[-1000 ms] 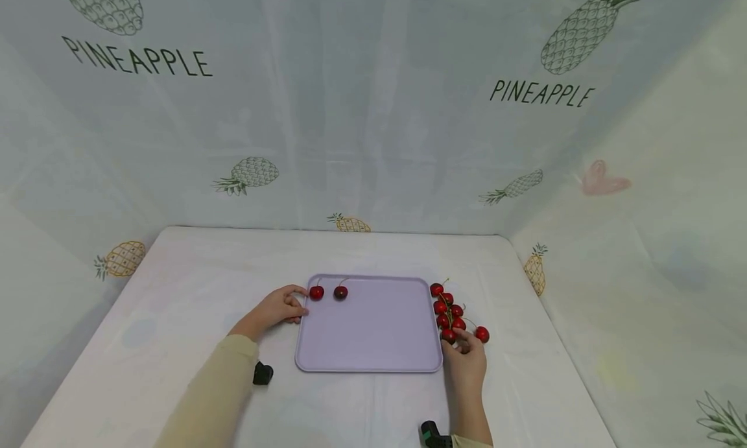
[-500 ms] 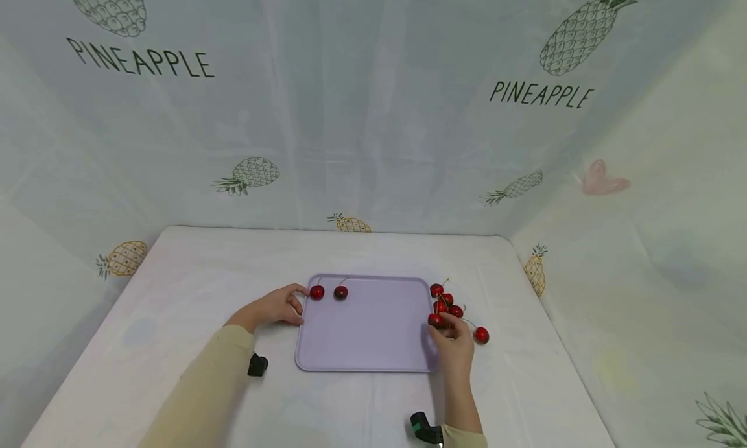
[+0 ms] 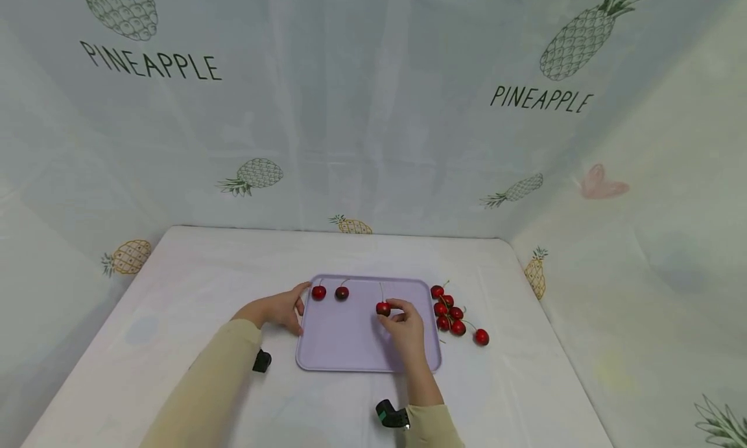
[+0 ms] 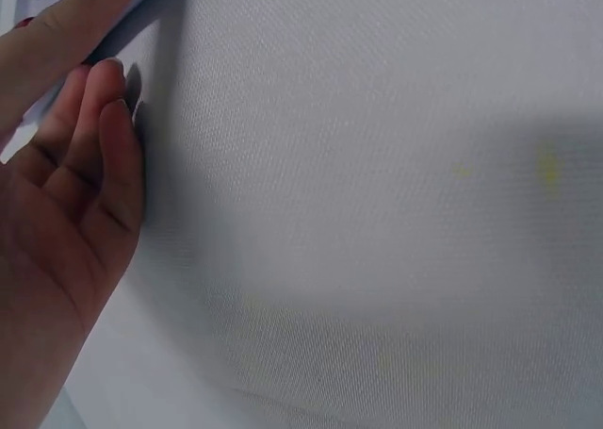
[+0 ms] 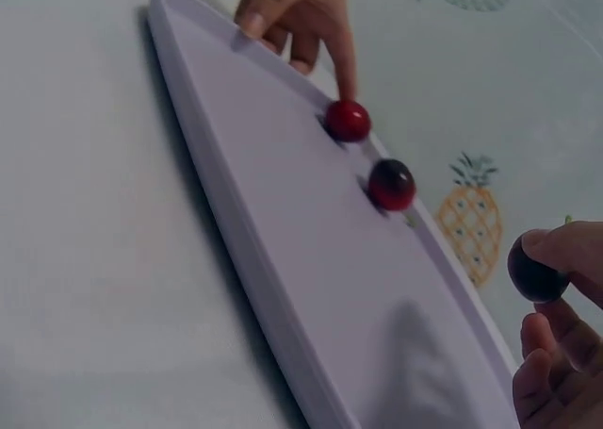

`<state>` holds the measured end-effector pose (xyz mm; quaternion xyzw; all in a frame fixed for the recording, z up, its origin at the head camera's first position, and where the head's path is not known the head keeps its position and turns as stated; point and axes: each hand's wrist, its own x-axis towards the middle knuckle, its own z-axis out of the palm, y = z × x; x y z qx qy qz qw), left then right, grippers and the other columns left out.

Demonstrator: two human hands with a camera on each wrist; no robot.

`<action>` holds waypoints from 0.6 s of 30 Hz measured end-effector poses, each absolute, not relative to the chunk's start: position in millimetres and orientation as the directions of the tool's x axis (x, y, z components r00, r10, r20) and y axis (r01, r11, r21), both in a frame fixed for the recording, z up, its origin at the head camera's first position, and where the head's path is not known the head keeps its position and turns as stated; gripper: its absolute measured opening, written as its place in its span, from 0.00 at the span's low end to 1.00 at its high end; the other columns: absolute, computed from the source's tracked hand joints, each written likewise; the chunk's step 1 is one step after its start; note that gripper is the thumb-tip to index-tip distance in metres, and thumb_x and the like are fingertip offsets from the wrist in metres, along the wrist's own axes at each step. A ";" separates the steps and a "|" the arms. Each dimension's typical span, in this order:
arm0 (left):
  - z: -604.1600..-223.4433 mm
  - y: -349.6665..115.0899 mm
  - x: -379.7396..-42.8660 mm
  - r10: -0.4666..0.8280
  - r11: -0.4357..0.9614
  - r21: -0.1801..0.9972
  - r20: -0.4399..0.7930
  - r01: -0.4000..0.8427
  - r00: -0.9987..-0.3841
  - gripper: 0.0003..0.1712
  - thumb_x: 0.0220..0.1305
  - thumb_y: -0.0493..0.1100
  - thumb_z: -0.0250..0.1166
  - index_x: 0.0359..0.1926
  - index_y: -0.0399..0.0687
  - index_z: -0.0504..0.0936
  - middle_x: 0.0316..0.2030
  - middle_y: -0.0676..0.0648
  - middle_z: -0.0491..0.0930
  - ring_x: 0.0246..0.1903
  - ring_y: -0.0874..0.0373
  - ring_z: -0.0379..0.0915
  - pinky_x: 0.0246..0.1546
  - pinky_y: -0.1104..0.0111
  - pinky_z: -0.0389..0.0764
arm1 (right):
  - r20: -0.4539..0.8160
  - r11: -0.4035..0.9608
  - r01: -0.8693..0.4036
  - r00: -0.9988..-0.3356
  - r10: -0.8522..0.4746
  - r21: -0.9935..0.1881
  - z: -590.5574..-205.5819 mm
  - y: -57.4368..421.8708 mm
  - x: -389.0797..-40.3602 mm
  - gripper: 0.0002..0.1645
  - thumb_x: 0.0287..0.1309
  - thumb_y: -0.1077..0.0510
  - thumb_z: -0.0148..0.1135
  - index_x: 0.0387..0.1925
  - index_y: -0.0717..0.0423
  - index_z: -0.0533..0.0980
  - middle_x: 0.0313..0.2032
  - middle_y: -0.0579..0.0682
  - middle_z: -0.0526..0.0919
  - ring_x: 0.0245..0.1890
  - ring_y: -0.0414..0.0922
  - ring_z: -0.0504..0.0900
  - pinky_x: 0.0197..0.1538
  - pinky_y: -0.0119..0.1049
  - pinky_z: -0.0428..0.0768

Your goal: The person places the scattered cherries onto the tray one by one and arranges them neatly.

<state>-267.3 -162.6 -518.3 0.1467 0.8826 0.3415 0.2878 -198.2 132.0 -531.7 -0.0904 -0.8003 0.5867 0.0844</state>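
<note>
In the head view my right hand (image 3: 406, 328) pinches a dark red cherry (image 3: 382, 308) between thumb and fingertips, above the lilac tray (image 3: 356, 344). Its thin stem points up. The right wrist view shows this cherry (image 5: 538, 269) dark, raised off the tray. My left hand (image 3: 280, 308) touches the tray's left rim, thumb and index finger spread along it, the other fingers loosely bent outside. Beside that index fingertip lies a red cherry (image 5: 348, 121) in the tray's far left corner. A darker cherry (image 5: 391, 185) sits to its right along the far edge.
Several stemmed cherries (image 3: 443, 308) cluster on the white table (image 3: 525, 383) just right of the tray. One cherry (image 3: 481, 337) lies slightly apart from them. A pineapple-print cloth (image 3: 373, 130) hangs behind the table.
My right hand has taken a cherry from the near end of the cluster and carried it left over the tray. My left hand stays at the left rim, its fingers slightly shifted.
</note>
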 end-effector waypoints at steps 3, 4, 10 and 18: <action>-517.0 -161.0 -266.3 0.456 0.729 0.682 -0.420 0.058 -0.785 0.70 0.41 0.31 0.80 0.75 0.36 0.39 0.37 0.49 0.72 0.32 0.57 0.67 0.43 0.63 0.67 | 0.027 0.281 0.033 -0.979 0.204 -0.959 -533.2 122.0 -204.4 0.21 0.45 0.65 0.75 0.44 0.59 0.82 0.33 0.55 0.79 0.26 0.41 0.73 0.24 0.30 0.70; -516.2 -161.6 -265.6 0.457 0.725 0.686 -0.424 0.052 -0.782 0.70 0.41 0.31 0.79 0.75 0.35 0.38 0.37 0.49 0.72 0.32 0.57 0.68 0.42 0.63 0.68 | 0.024 0.281 0.031 -0.981 0.192 -0.959 -534.2 118.3 -206.9 0.20 0.45 0.64 0.75 0.44 0.59 0.82 0.33 0.55 0.79 0.26 0.40 0.73 0.24 0.30 0.70; -517.4 -168.1 -262.5 0.465 0.673 0.739 -0.434 -0.009 -0.772 0.68 0.43 0.28 0.77 0.75 0.36 0.38 0.40 0.47 0.71 0.30 0.57 0.71 0.35 0.66 0.72 | -0.015 0.263 0.053 -0.989 0.146 -0.963 -538.8 101.3 -223.9 0.20 0.46 0.63 0.76 0.45 0.58 0.82 0.26 0.50 0.77 0.24 0.40 0.72 0.24 0.31 0.70; -521.4 -171.1 -259.0 0.495 0.631 0.775 -0.384 0.020 -0.779 0.66 0.43 0.28 0.77 0.75 0.37 0.41 0.42 0.47 0.69 0.31 0.57 0.70 0.38 0.65 0.71 | 0.031 0.312 0.030 -0.982 0.188 -0.950 -550.8 92.8 -243.3 0.19 0.44 0.67 0.74 0.43 0.59 0.83 0.34 0.50 0.78 0.28 0.40 0.71 0.28 0.32 0.71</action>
